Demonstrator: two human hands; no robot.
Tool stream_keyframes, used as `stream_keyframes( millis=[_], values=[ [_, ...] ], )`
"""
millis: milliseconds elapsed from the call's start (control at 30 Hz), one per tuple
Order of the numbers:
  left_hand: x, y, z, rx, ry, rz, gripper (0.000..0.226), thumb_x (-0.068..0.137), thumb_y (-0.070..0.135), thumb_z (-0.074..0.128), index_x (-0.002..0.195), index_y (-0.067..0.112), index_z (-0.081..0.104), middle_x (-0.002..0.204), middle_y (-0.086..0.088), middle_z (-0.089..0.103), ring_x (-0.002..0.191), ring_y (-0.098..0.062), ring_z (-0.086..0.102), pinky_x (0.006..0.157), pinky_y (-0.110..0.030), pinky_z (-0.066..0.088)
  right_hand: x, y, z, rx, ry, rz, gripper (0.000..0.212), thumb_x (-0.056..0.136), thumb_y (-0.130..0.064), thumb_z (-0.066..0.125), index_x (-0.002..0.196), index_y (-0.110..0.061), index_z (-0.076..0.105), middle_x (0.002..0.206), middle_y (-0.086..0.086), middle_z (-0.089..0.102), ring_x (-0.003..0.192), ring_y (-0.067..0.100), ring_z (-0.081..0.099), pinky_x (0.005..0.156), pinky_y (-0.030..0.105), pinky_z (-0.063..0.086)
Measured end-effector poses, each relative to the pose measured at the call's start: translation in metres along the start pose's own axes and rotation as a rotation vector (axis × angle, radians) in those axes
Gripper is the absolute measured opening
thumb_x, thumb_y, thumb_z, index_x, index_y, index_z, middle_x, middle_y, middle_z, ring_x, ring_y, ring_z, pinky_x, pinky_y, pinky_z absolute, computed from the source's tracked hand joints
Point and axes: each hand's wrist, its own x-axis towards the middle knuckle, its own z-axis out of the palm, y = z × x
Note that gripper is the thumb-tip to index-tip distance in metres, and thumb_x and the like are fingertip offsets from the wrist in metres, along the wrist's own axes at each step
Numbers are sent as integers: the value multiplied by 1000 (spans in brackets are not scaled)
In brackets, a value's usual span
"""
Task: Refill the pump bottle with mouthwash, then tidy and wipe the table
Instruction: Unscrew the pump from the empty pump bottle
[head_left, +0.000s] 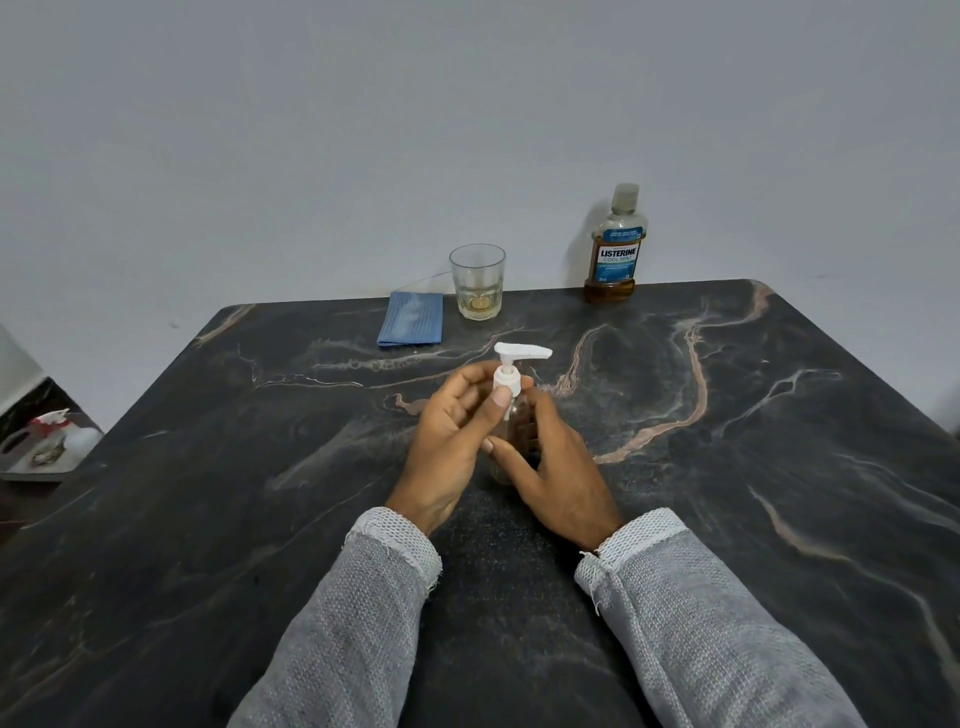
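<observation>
With the left hand (447, 436) pinching the white pump (511, 371) and the right hand (558, 467) gripping the small bottle (511, 441) mid-table (727, 519), a hard twist could tip it and spill, I reckon

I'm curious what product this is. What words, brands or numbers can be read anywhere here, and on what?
"LISTERINE" on the mouthwash bottle label.
"COOL MINT" just below it on the same label.
The smaller lines on that label are too blurred to read.
No readable text on the pump bottle, glass or blue cloth.
</observation>
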Motion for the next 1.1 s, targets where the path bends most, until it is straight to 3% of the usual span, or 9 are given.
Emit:
stream_keyframes(
  millis=[67, 133, 233, 467, 567, 667, 867, 1000, 1100],
  values=[
    [0, -1, 0, 2, 4, -11, 46, 82, 33, 67, 124, 15, 57, 118, -9, 70, 112, -24, 64, 91, -44, 45, 0, 0, 0, 1, 2, -1, 42, 89, -44, 59, 122, -23, 43, 103, -11, 63, 90, 2, 61, 75, 24, 50],
    [0, 0, -1, -43, -17, -32, 48, 85, 36, 62, 128, 13, 58, 121, -10, 68, 115, -25, 63, 95, -39, 49, 0, 0, 0, 6, -2, -1, 42, 90, -43, 60, 123, -23, 43, 104, -10, 63, 91, 3, 61, 76, 25, 51],
    [0, 1, -1, -103, -42, -34, 36, 89, 34, 55, 118, 16, 67, 122, -13, 67, 116, -24, 62, 94, -30, 52, 0, 0, 0, 10, -10, 2, 41, 91, -41, 61, 123, -23, 43, 105, -11, 63, 92, 2, 62, 77, 25, 51],
    [1, -1, -1, -69, -12, -22, 41, 85, 20, 63, 124, 9, 56, 117, -10, 70, 107, -19, 66, 81, -25, 54, -1, 0, -1, 8, -11, -3, 42, 90, -44, 59, 124, -26, 41, 104, -12, 62, 91, 3, 62, 76, 27, 52],
    [1, 1, -3, -152, -62, -50, 38, 89, 27, 56, 124, 11, 61, 123, -13, 66, 116, -21, 62, 93, -29, 52, -1, 0, 0, 9, -8, 0, 40, 90, -44, 60, 122, -25, 43, 103, -13, 62, 91, 3, 61, 77, 32, 52],
    [1, 1, -3, -156, -60, -55, 35, 91, 25, 51, 120, 11, 64, 121, -12, 68, 114, -20, 63, 92, -28, 52, -1, 1, 0, 7, -4, -6, 39, 91, -44, 60, 122, -27, 43, 105, -14, 62, 93, 2, 61, 78, 29, 52],
    [1, -1, -1, -142, -24, -21, 34, 83, 15, 65, 117, 13, 59, 114, -10, 70, 107, -20, 64, 85, -26, 55, 0, 3, 1, 2, 4, -18, 40, 90, -44, 59, 122, -28, 42, 102, -17, 61, 89, 0, 61, 73, 22, 50],
    [0, 3, -3, -217, -81, -71, 38, 90, 24, 55, 123, 8, 62, 123, -14, 66, 114, -20, 62, 95, -29, 51, 0, 4, 1, 12, -1, -10, 41, 90, -45, 60, 124, -30, 41, 106, -18, 61, 95, 0, 61, 78, 21, 50],
    [0, 3, -1, -193, -38, -71, 33, 90, 22, 53, 118, 9, 64, 116, -11, 69, 108, -18, 65, 86, -24, 54, 0, 5, 1, 9, -2, -13, 41, 90, -45, 60, 124, -32, 41, 105, -18, 61, 94, -1, 61, 78, 22, 51]
  ],
)
